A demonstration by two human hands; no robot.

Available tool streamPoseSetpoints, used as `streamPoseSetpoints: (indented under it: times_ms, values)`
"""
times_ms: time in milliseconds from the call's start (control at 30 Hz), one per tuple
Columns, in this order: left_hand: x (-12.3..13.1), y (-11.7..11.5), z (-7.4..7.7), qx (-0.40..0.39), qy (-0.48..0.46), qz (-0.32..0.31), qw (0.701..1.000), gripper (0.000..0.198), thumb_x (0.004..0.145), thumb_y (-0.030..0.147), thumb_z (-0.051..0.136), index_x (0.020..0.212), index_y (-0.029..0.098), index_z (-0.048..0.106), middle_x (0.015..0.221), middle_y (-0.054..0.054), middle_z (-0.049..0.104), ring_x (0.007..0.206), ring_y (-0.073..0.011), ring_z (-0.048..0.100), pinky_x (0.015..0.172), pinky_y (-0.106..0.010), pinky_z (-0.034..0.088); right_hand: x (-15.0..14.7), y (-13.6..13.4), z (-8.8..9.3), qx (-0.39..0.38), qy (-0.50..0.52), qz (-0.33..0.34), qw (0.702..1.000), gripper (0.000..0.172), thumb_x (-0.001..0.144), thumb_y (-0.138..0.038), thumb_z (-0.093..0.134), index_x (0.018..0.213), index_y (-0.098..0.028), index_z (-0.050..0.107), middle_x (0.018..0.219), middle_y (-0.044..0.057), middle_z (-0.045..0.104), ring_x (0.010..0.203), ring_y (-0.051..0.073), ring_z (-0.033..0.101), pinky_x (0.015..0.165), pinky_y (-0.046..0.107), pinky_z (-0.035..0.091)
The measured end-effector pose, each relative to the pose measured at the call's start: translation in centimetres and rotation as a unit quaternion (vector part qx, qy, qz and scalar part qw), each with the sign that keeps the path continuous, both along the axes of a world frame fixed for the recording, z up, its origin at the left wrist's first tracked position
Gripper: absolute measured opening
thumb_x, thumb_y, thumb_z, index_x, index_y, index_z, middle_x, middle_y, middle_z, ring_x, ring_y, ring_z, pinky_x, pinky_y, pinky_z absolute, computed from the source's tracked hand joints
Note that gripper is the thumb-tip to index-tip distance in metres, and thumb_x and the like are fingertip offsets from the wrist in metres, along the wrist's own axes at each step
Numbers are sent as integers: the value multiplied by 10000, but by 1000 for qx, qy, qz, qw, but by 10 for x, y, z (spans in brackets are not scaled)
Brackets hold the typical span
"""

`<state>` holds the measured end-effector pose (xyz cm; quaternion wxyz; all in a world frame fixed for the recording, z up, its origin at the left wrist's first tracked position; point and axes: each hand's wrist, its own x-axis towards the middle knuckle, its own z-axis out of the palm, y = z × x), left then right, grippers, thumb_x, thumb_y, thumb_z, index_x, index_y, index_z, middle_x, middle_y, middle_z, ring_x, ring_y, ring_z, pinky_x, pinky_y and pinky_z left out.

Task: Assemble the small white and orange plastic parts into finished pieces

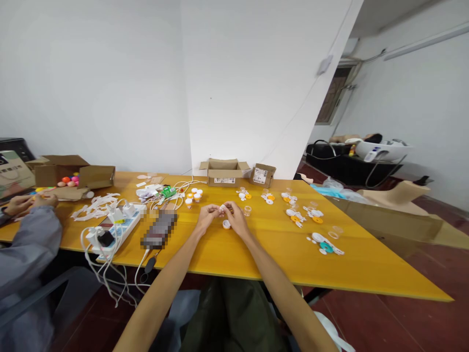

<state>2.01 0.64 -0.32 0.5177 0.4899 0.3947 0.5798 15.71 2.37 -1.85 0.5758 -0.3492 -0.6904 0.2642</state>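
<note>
My left hand (207,216) and my right hand (234,216) meet above the table, their fingertips closed on a small white plastic part (222,209) whose exact kind is too small to make out. Just below them on the table stands a white and orange round piece (226,224). A clear plastic ring (247,210) lies beside my right hand. To the left of my hands, several assembled white and orange pieces (193,195) stand in a group.
Sets of loose parts (295,216) and a teal disc (327,247) spread over the table's right side. Two cardboard boxes (223,174) stand against the wall. Leftward are a pixelated phone (160,230), a power strip (126,227) with tangled cables, and a co-worker's hands (44,198).
</note>
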Motion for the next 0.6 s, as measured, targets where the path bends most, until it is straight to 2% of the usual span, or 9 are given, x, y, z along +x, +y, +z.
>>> streamPoseSetpoints:
  times_ms: [600]
  values:
    - [-2, 5, -7, 29, 24, -2, 999, 311, 579, 392, 858, 713, 157, 705, 705, -48, 741, 692, -196, 703, 764, -334, 552, 6, 1, 5, -34, -5, 28, 999, 147, 815, -346, 556, 799, -227, 639, 780, 25, 704, 753, 202, 653, 632, 288, 507]
